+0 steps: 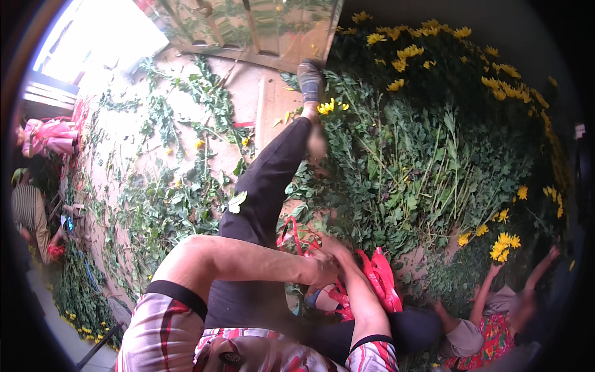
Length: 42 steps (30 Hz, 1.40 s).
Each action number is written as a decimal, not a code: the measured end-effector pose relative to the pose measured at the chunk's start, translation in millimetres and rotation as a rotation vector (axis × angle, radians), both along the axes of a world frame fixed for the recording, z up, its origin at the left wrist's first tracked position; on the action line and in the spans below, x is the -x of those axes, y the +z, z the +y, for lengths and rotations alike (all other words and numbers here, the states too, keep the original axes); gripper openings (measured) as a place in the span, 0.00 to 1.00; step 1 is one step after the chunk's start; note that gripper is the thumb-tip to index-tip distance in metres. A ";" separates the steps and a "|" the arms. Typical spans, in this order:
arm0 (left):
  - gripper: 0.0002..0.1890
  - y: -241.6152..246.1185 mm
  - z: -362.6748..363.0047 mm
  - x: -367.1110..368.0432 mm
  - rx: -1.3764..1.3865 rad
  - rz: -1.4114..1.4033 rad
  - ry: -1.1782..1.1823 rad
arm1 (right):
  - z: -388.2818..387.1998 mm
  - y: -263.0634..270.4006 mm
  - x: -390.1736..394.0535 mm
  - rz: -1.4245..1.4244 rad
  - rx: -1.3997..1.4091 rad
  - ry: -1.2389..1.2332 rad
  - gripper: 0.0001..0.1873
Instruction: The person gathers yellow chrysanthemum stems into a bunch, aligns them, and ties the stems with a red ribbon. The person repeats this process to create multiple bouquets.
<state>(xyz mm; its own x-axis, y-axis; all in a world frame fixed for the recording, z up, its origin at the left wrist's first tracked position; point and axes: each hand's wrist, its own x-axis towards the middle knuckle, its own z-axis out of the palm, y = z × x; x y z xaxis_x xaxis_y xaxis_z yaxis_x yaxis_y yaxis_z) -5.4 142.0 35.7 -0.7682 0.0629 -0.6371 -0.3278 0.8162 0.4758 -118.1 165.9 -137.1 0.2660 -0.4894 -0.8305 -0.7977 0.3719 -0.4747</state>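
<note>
My left hand is curled and crosses close against my right wrist above my lap. Its fingertips are hidden, so what it grips cannot be told. My right hand is bent inward just beyond it, with thin red plastic strips at its fingers. The strips loop out to the left of the hands. Beside my right forearm lies a bundle of red plastic strips, and more red plastic shows beneath my hands.
Cut yellow chrysanthemums with long leafy stems are heaped on the right. Stripped leaves litter the floor. A mirrored panel stands by my shoe. At lower right a person holds yellow flowers; other people are at far left.
</note>
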 end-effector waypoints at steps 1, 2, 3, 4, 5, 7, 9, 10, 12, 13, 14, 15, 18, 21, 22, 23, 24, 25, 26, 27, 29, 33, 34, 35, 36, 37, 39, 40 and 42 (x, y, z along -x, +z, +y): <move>0.25 0.2 -17.9 9.7 -0.127 0.060 0.006 | -12.3 8.7 7.8 0.036 -0.010 0.087 0.23; 0.22 0.2 -35.5 19.5 -0.257 0.107 0.007 | -28.0 19.0 15.7 0.052 0.035 0.129 0.24; 0.20 9.7 -54.7 29.4 -0.288 0.176 0.018 | -41.6 30.0 28.6 0.079 0.080 0.156 0.25; 0.20 13.5 -73.8 27.9 -0.257 0.230 0.098 | -72.1 55.5 21.9 0.175 0.056 0.141 0.24; 0.19 18.0 -91.1 22.2 -0.221 0.279 0.180 | -97.9 71.4 14.7 0.265 0.039 0.129 0.24; 0.21 15.0 -112.4 25.1 -0.201 0.220 0.384 | -119.0 47.6 37.2 0.388 0.521 -0.036 0.26; 0.21 4.1 -122.2 27.4 -0.121 0.209 0.460 | -144.4 30.1 43.7 0.453 0.993 -0.248 0.30; 0.21 3.8 -127.8 29.6 -0.147 0.189 0.496 | -156.5 25.9 43.6 0.576 0.984 -0.231 0.32; 0.23 8.9 -138.8 40.1 -0.197 0.160 0.551 | -165.1 -3.0 53.3 0.589 0.887 -0.330 0.21; 0.23 3.3 -143.9 38.7 -0.204 0.201 0.680 | -170.2 -8.7 49.3 0.512 0.895 -0.394 0.17; 0.25 -5.2 -148.6 39.1 -0.211 0.245 0.805 | -173.5 -9.9 56.8 0.397 0.816 -0.581 0.12; 0.27 -11.6 -156.1 36.5 -0.242 0.274 0.935 | -176.5 -7.2 54.9 0.293 0.887 -0.740 0.12; 0.33 -46.0 -168.8 40.9 -0.460 0.506 1.564 | -163.7 9.8 81.1 0.123 1.037 -0.651 0.14; 0.38 -44.5 -176.3 35.4 -0.704 0.588 1.882 | -153.9 74.1 76.7 -0.019 0.887 -0.698 0.12; 0.39 -34.1 -179.3 38.6 -0.770 0.599 1.893 | -148.3 88.8 77.1 -0.080 0.879 -0.714 0.10; 0.40 -21.5 -174.9 43.4 -0.773 0.611 1.914 | -139.9 84.9 84.4 -0.124 0.868 -0.689 0.12; 0.36 -16.0 -176.1 44.0 -0.909 0.682 1.935 | -135.8 89.6 83.4 -0.146 0.808 -0.714 0.13; 0.32 -13.2 -177.4 43.4 -1.045 0.753 1.951 | -131.6 93.8 81.6 -0.170 0.747 -0.737 0.14; 0.28 -18.4 -178.5 41.8 -1.195 0.785 1.945 | -124.8 84.7 85.2 -0.162 0.701 -0.734 0.16; 0.25 -22.1 -182.0 38.2 -1.343 0.817 1.932 | -125.8 97.0 79.4 -0.177 0.639 -0.735 0.17; 0.21 -26.6 -182.6 35.9 -1.426 0.886 1.956 | -119.2 81.5 84.1 -0.237 0.533 -0.752 0.18; 0.18 -17.1 -181.0 32.8 -1.317 0.984 2.027 | -126.9 103.9 67.5 -0.458 0.418 -0.867 0.20; 0.17 -14.4 -180.1 30.8 -1.320 0.973 2.026 | -130.5 117.7 61.9 -0.500 0.351 -0.884 0.20; 0.17 -13.2 -180.2 29.1 -1.322 0.962 2.026 | -133.1 124.1 58.6 -0.542 0.284 -0.901 0.20; 0.15 -11.9 -179.7 35.4 -1.279 1.056 2.061 | -130.9 109.0 66.4 -0.480 0.380 -0.777 0.20; 0.12 -11.5 -185.0 25.1 -1.308 0.799 2.129 | -137.0 111.9 60.1 -0.422 0.460 -0.650 0.21; 0.09 8.9 -190.7 14.2 -1.248 0.871 2.184 | -141.6 80.1 73.3 -0.416 0.761 -0.594 0.23; 0.09 10.3 -196.3 -10.4 -1.121 1.036 2.256 | -168.1 103.6 55.3 -0.196 0.506 -0.501 0.24; 0.10 14.7 -210.5 -39.7 -0.999 1.204 2.321 | -192.6 74.1 48.6 -0.175 0.675 -0.549 0.23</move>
<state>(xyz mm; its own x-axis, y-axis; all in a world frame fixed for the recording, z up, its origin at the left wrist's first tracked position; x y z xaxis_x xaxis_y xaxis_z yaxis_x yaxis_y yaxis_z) 34.3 -68.5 50.4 0.0764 -0.8446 -0.5299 0.5857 -0.3921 0.7094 -166.7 -26.7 -63.0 -0.0541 -0.9560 -0.2883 -0.4847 0.2775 -0.8295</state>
